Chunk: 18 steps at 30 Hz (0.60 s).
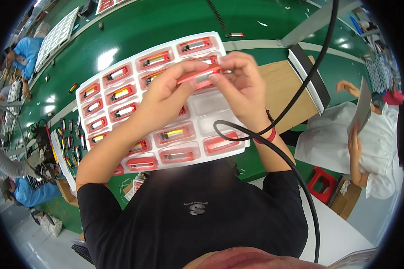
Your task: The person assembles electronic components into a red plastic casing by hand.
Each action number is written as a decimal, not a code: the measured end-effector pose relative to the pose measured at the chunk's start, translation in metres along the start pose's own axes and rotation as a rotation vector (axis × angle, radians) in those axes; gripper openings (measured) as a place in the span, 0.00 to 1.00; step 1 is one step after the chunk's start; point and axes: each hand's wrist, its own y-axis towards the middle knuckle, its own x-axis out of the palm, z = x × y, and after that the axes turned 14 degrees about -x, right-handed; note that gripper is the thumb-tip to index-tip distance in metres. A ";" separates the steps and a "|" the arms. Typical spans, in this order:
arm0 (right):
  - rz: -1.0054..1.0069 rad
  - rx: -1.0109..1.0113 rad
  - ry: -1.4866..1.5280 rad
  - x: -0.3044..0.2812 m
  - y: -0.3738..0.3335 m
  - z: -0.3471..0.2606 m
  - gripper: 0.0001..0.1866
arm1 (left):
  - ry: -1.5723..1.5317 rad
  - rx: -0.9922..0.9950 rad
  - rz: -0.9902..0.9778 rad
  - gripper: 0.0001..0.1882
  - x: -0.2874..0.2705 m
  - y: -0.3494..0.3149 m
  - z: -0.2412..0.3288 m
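Above a white moulded tray (209,110), both my hands hold a slim red case with a pale silvery middle (204,77). My left hand (166,95) pinches its left end, thumb along the near side. The fingers of my right hand (245,85) are closed on the other end, thumb pressed against it. Several similar red-edged pieces lie in the tray's hollows, among them one with a yellow middle (173,134) and an all-red one (221,142). My hands hide part of the tray's middle and whatever lies under them.
A black cable (296,96) loops across the tray's right side. Cardboard (278,89) lies to the right, near a person in white (332,134) holding a flat panel. Loose small parts (69,143) lie left on the green bench (134,27). People in blue (28,56) work further left.
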 end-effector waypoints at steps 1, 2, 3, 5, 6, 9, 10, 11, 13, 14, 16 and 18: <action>0.044 0.211 0.244 0.001 0.000 -0.003 0.13 | 0.000 0.005 -0.012 0.20 0.001 -0.003 0.002; -0.065 0.217 0.298 -0.006 0.001 -0.006 0.17 | 0.058 -0.048 -0.017 0.20 0.003 -0.008 0.005; -0.058 0.216 0.290 -0.016 0.003 -0.013 0.17 | 0.117 -0.101 -0.021 0.20 0.003 -0.010 0.007; -0.465 0.028 -0.210 -0.034 0.007 -0.030 0.17 | 0.370 0.178 0.014 0.21 -0.002 -0.010 0.000; -0.525 -0.084 -0.297 -0.039 0.006 -0.031 0.21 | 0.558 0.254 0.022 0.22 -0.004 -0.012 0.001; -0.557 -0.268 -0.471 -0.041 -0.005 -0.034 0.21 | 0.750 0.298 0.016 0.23 0.005 -0.015 0.010; -0.529 -0.281 -0.531 -0.038 -0.008 -0.034 0.20 | 0.833 0.325 0.052 0.22 0.009 -0.014 0.010; -0.534 -0.271 -0.526 -0.036 -0.013 -0.032 0.20 | 0.916 0.353 0.088 0.22 0.012 -0.012 0.008; -0.484 -0.423 -0.661 -0.035 -0.019 -0.022 0.20 | 0.928 0.442 0.154 0.21 0.016 -0.005 0.002; -0.467 -0.486 -0.675 -0.036 -0.018 -0.019 0.21 | 0.936 0.492 0.174 0.21 0.017 -0.003 0.003; -0.433 -0.473 -0.657 -0.035 -0.014 -0.025 0.21 | 0.931 0.553 0.177 0.21 0.019 -0.003 0.008; -0.371 -0.439 -0.606 -0.034 -0.014 -0.026 0.19 | 0.860 0.463 0.127 0.21 0.017 0.000 0.010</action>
